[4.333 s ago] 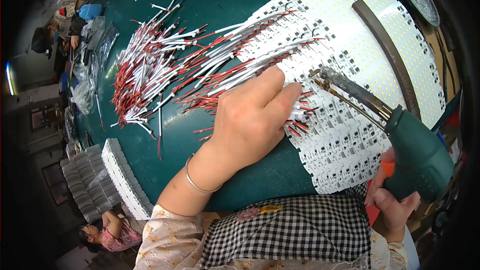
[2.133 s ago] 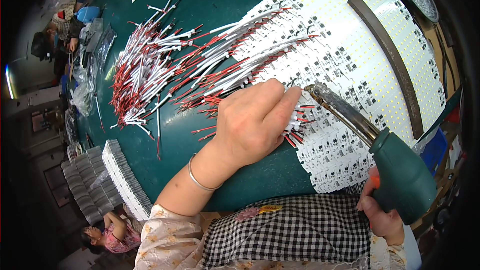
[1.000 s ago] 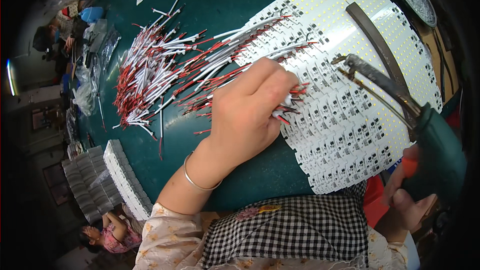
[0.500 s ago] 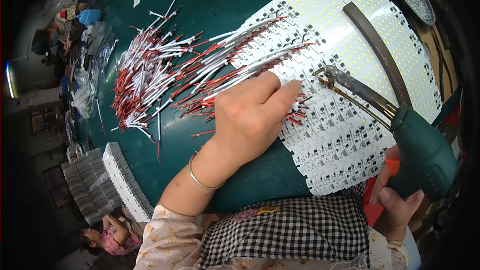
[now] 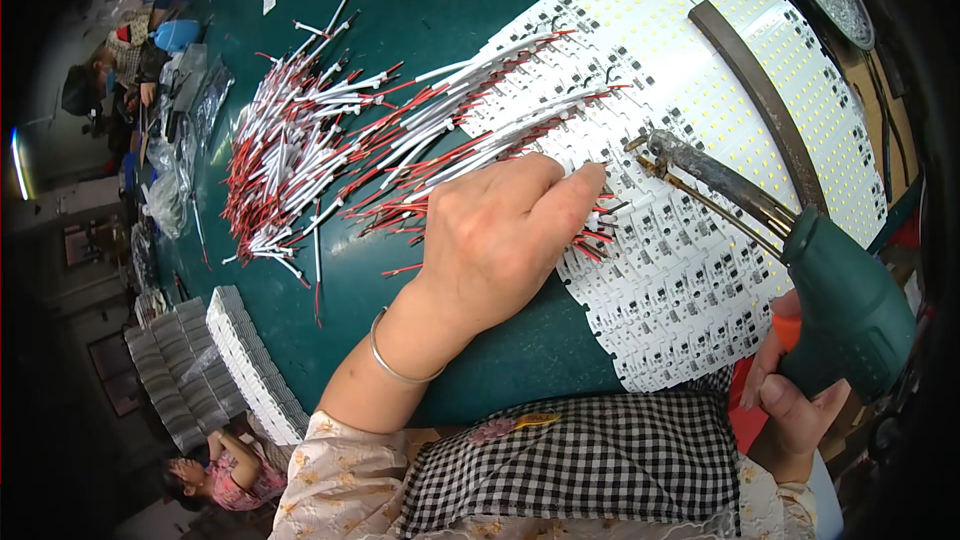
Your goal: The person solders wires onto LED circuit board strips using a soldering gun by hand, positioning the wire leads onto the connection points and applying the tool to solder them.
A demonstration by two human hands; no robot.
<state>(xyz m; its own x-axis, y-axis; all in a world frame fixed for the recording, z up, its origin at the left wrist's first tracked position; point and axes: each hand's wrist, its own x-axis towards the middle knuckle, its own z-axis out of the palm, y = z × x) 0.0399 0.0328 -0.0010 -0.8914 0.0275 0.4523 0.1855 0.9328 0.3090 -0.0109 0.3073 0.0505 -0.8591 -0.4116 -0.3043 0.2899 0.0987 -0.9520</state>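
Soldering wire leads onto the white LED strips (image 5: 700,270). Left hand (image 5: 495,235) lies flat, fingers closed down on a red-and-white wire (image 5: 600,230), pinning its end on a strip just left of the gun tip. Right hand (image 5: 795,405) is wrapped tight round the green soldering gun (image 5: 830,290), tip poised close above the strips, just beyond the left fingertips. Looks like mid-joint; next move needs the tip set exactly on the pinned wire end, clear of the fingers. Loose wire pile (image 5: 300,165) lies farther left.

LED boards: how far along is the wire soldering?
Done: some LED boards carry red-white wires. In hand: left hand presses a wire down; right hand aims the soldering gun at it. Left: bare lower boards, loose wire pile.
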